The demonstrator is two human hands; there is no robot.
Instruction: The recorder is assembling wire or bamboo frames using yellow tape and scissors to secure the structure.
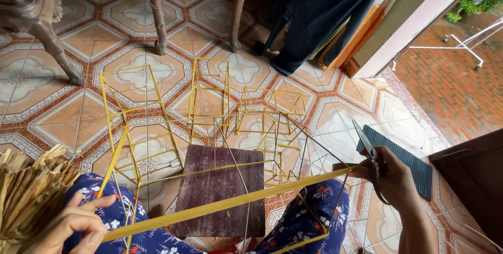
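Observation:
A long yellow strip (230, 204) runs across my lap from lower left to right. My left hand (70, 228) pinches its left end near my knee. My right hand (390, 178) holds a pair of scissors (365, 141) with the blades pointing up and left, right at the strip's right end. Under the strip a thin wire frame (293, 180) with yellow-wrapped edges rests over a dark purple wooden board (220, 188) between my knees.
Several yellow stick frames (141, 112) stand on the patterned tile floor ahead. A bundle of straw-coloured strips (26, 186) lies at my left. A dark ribbed mat (414, 162) lies right of the scissors. Chair legs (154, 10) and dark hanging cloth (319, 13) are farther off.

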